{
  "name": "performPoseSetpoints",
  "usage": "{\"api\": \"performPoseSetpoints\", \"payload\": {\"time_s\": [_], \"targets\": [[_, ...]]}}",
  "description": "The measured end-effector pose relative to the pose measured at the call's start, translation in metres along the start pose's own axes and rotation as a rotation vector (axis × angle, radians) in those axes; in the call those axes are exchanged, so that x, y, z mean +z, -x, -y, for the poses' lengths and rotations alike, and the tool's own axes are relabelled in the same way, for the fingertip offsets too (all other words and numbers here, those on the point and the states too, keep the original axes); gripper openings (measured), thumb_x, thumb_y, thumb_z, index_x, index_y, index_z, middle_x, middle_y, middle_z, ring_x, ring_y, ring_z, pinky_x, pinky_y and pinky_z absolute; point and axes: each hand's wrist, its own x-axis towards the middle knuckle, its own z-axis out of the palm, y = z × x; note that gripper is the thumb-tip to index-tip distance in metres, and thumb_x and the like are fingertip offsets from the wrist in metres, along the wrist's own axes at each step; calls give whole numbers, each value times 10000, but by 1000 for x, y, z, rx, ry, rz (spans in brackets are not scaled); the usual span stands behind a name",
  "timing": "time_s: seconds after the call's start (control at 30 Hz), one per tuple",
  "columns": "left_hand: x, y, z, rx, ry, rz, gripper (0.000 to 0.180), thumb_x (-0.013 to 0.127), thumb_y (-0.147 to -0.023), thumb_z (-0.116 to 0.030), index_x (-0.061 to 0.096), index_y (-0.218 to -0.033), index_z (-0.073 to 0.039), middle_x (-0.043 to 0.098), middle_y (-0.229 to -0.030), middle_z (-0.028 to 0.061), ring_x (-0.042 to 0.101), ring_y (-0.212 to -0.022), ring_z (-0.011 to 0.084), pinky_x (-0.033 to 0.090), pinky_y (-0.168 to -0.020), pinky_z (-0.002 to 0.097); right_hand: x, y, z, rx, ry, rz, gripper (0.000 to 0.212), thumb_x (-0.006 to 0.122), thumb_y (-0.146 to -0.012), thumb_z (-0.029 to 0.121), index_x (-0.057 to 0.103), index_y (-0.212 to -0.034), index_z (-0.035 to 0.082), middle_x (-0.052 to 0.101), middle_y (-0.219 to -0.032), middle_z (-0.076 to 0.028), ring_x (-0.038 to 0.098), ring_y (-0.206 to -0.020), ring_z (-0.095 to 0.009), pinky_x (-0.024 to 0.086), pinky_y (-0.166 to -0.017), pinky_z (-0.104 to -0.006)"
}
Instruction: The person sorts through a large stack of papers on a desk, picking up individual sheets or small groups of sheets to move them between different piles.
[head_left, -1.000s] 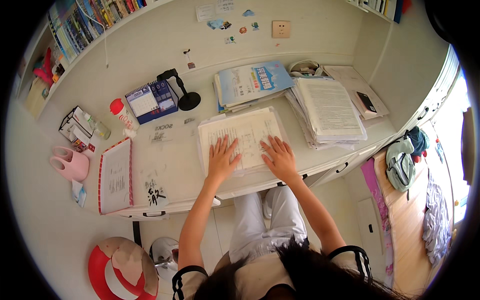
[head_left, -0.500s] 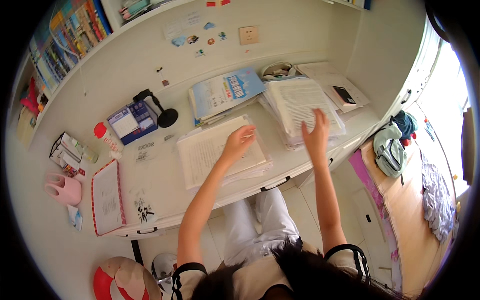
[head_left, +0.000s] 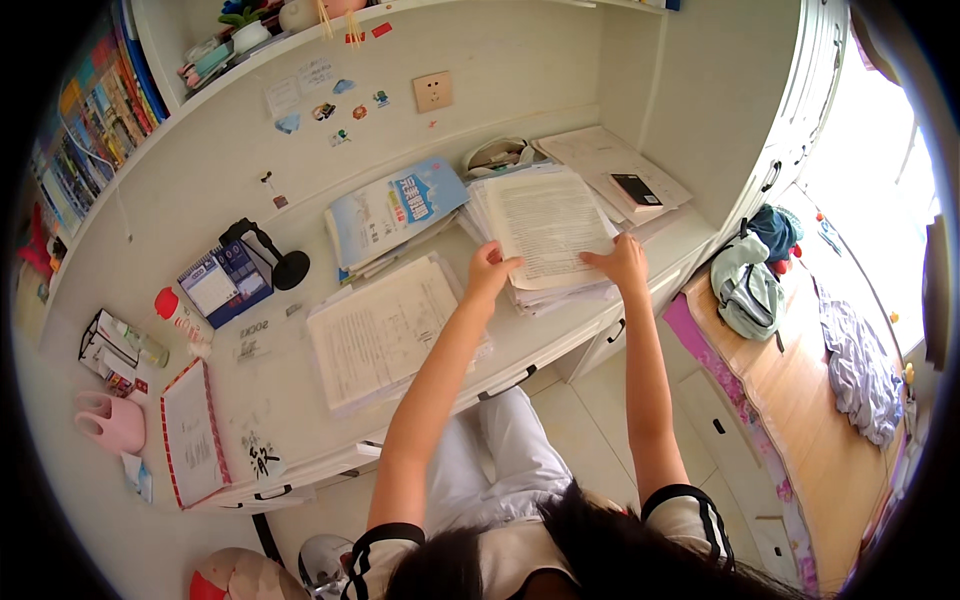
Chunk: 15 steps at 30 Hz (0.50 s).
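I have both hands at the near end of the right-hand paper stack, one at each side, so the stack lies between them and stretches away from them toward the back of the desk. The left hand is at its near left corner, fingers bent, thumb pointing inward to the pages. The right hand is at the near right corner, its thumb reaching in over the top sheet and its fingers apart from the thumb along the side. From my view I cannot tell whether either hand pinches any sheets. Left of the left forearm I see a second paper stack lying flat near the desk's front edge. Behind that sits a blue-and-white book on a pile. A fabric pouch lies just beyond the right-hand paper stack.
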Motion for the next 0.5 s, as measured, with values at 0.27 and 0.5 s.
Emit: {"api": "performPoseSetpoints", "payload": {"time_s": [0.27, 0.5], "targets": [[3, 13, -20, -67, -89, 147, 367, 572, -683, -144, 477, -1002, 11, 541, -919, 87, 506, -842, 162, 384, -736, 270, 6, 2, -11, -112, -651, 111, 302, 528, -726, 149, 503, -978, -16, 575, -854, -113, 546, -758, -182, 402, -662, -279], [-65, 42, -13, 41, 93, -47, 330, 521, -758, -201, 473, -1013, 3, 555, -884, 71, 533, -744, 131, 422, -596, 252, 14, 74, 44, 40, -1471, 213, 297, 506, -760, 109, 471, -1038, 9, 576, -864, -63, 544, -744, -137, 417, -649, -243]]}}
